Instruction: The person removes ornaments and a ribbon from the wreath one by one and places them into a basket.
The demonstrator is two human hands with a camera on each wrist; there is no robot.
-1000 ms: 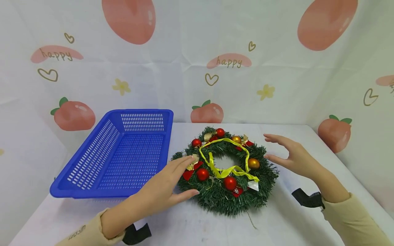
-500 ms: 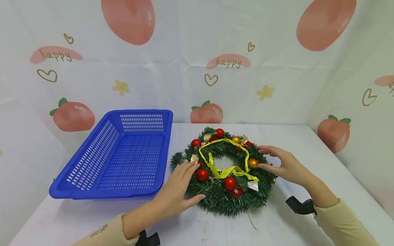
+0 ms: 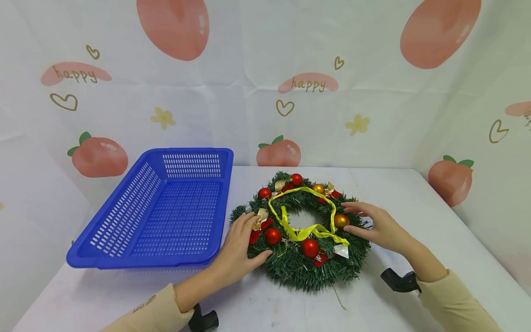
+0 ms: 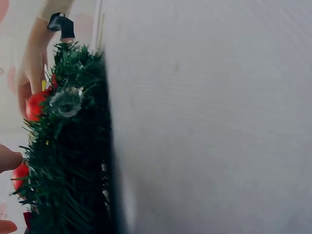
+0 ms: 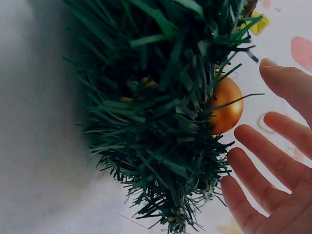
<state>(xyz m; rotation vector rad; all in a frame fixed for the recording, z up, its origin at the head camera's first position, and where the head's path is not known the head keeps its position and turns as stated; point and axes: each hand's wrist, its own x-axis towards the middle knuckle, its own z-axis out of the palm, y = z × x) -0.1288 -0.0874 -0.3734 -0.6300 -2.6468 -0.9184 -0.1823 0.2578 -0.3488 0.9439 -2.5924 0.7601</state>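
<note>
A green Christmas wreath (image 3: pixel 298 267) lies on the white table, trimmed with red balls (image 3: pixel 273 235), gold balls (image 3: pixel 341 221) and bows. Over its ring winds a loose yellow ribbon (image 3: pixel 298 235). My left hand (image 3: pixel 236 253) is at the wreath's left side, fingers extended by a gold-and-red bow (image 3: pixel 261 219), thumb apart. On the opposite side, my right hand (image 3: pixel 379 228) reaches over the edge near a gold ball. The right wrist view shows its spread fingers (image 5: pixel 258 151) beside the greenery (image 5: pixel 156 117), gripping nothing. In the left wrist view only fingertips (image 4: pixel 9 158) show at the edge.
A blue plastic basket (image 3: pixel 226 198) with slotted walls stands left of the wreath, close to my left forearm. Behind the table (image 3: pixel 390 184) hangs a white cloth (image 3: pixel 232 101) printed with peaches. A thin wire end (image 3: pixel 339 297) sticks out from the wreath's front.
Both hands have come inward to the wreath: the right hand moved left over its edge, the left hand slightly right and nearer its side. The wreath and basket stayed in place.
</note>
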